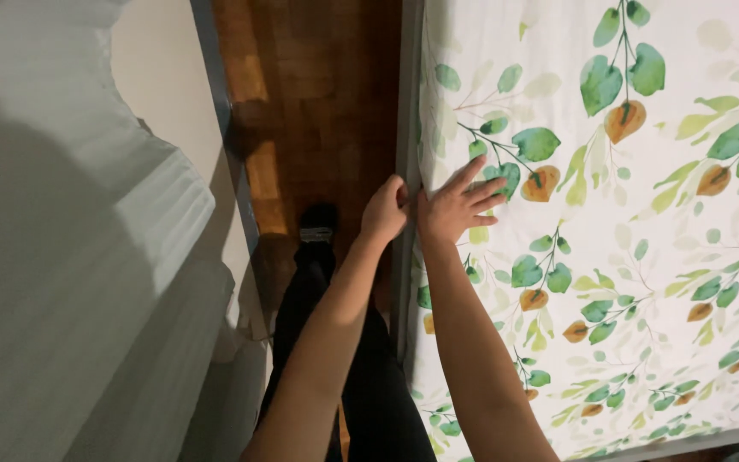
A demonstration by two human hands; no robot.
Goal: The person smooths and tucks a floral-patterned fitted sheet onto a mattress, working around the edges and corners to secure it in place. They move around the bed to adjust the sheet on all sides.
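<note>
At the bed's edge, the left hand (384, 210) is pinching the leaf-print sheet (609, 257) closed-fisted while the right hand (455, 205) is pressing it flat, fingers spread; a weak tuck could be springing loose.

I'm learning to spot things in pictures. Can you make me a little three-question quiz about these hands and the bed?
1. True or false: the right hand lies flat on the leafy sheet.
2. Where is the left hand? A) at the sheet's edge B) on the wooden floor C) on the white bedding
3. Fill in: the sheet's leaves are green and ____.

Key: 1 true; 2 A; 3 orange.
</note>
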